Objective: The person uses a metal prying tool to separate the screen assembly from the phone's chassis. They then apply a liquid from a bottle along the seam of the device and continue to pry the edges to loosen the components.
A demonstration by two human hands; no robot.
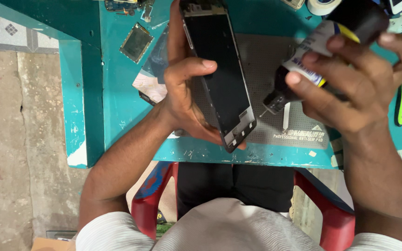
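**Phone frame and glue bottle held over a teal bench**

A teal table (pixel 117 107) fills the view, with a grey mat (pixel 275 60) lying on it and a red chair (pixel 336 218) below its edge. Over the mat, the left hand (pixel 182 100) is closed around a black phone frame (pixel 219 69), thumb across its face, tilted. The right hand (pixel 364 79) grips a dark glue bottle (pixel 322 51), its thin nozzle pointing down near the frame's lower corner. A small loose screen part (pixel 137 42) lies well to the left.
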